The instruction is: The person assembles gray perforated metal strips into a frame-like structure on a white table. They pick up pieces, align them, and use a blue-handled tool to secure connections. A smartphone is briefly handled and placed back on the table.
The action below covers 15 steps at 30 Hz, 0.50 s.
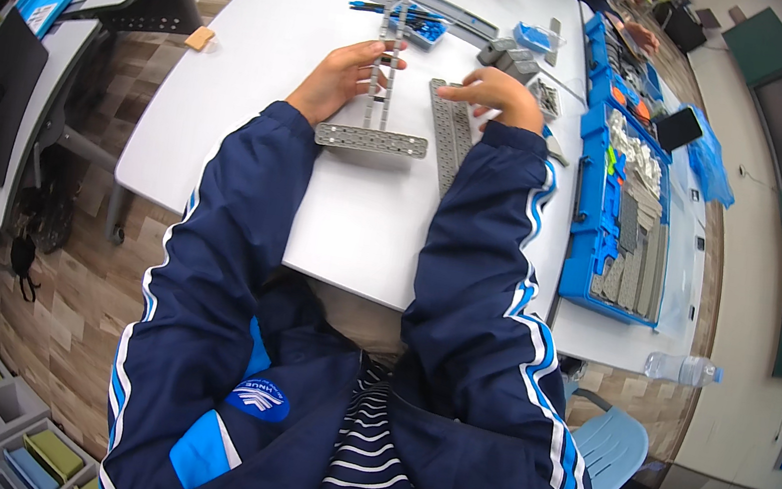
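And the L hand [345, 81] is pinching the grey beam frame [388, 92] over the white table [241, 101], prob. to steady it, while R hand [496, 96] hangs, fingers loosely spread, nr grey perforated plates [450, 132], contact unclear.

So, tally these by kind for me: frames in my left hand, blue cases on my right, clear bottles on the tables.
Gray frame in your left hand: 1
Blue cases: 2
Clear bottle: 1
Total: 4
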Available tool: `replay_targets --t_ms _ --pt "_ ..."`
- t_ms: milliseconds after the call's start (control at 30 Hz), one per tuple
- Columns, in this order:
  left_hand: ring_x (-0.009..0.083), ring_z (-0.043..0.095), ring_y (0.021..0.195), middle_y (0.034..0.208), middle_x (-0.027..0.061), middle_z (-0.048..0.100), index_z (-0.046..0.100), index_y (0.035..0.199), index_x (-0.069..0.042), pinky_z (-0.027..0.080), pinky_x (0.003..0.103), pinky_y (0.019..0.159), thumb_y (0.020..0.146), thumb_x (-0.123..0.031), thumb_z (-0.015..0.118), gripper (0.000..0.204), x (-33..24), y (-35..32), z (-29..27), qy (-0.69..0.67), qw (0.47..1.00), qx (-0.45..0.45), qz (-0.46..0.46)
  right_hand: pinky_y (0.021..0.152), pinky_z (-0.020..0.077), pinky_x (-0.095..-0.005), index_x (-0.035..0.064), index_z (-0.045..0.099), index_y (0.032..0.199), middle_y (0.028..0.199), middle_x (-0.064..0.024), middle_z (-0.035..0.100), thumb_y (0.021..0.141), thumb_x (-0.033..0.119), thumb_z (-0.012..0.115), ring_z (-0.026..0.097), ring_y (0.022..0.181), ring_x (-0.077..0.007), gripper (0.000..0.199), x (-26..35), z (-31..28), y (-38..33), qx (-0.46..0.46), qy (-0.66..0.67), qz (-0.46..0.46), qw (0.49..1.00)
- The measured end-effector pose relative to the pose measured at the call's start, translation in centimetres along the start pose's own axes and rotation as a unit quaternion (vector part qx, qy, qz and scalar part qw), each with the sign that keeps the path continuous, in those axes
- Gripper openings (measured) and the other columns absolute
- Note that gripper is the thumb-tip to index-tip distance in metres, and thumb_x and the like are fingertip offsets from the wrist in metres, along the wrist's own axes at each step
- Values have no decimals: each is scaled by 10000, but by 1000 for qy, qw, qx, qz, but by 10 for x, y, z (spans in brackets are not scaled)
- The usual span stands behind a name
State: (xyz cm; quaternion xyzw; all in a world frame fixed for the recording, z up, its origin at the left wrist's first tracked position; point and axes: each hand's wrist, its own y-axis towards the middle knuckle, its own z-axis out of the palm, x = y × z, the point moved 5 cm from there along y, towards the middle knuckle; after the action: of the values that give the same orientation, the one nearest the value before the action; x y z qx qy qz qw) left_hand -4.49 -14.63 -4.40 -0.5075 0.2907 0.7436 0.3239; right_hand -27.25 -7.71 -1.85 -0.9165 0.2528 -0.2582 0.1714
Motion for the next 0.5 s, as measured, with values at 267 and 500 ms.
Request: replay_targets --t_ms 267,500 --pt "39 493 827 1126 38 632 522 1378 -28 425 214 783 984 -407 529 546 5 4 0 -20 1000 14 -2 875 536 -397 3 692 1149 1164 -229 677 554 400 929 662 1097 -342 753 30 19 -4 -97 -107 56 988" --pt "66 495 845 1156 41 638 547 1363 -55 432 246 809 969 -433 546 547 12 6 -2 -14 999 25 -19 862 543 -408 -11 721 1062 1097 -208 708 527 318 920 697 1004 -345 660 25 13 -3 -77 -106 -6 991"
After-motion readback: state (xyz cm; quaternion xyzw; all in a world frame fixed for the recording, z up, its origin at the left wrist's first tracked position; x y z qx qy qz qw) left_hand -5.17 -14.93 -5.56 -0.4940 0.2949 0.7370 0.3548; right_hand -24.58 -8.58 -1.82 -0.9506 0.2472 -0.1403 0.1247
